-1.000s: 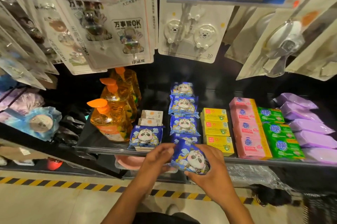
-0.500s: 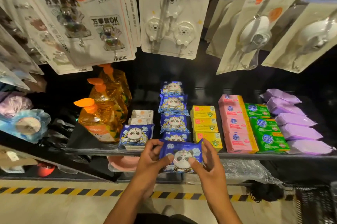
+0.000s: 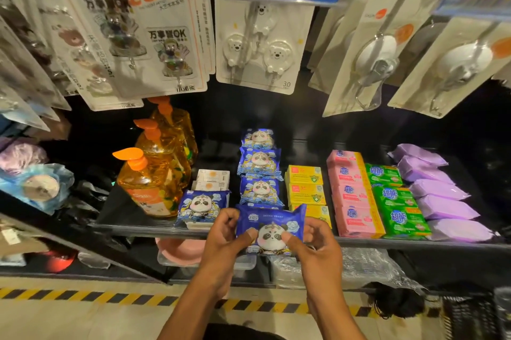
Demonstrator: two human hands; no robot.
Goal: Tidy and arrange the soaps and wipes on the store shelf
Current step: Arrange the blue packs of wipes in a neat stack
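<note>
Pack of panda wipes (image 3: 272, 226) sits at the shelf (image 3: 132, 228) front edge, mid-shelf, print facing up. Left hand (image 3: 221, 237) grip pinches the pack's left end, thumb on the face. Right hand (image 3: 318, 245) grip pinches its right end the same way. Mid-shelf, further back: column of matching panda packs (image 3: 260, 162). Shelf's left end: orange pump bottles (image 3: 150, 184). Toward the shelf's right end: yellow soap boxes (image 3: 304, 176), pink soaps (image 3: 351, 193), green soaps (image 3: 395, 198), purple packs (image 3: 439, 190).

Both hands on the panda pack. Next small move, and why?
Probably lower the panda pack onto the shelf at the front of the panda row: the left hand and right hand hold it level, in line with that row.
</note>
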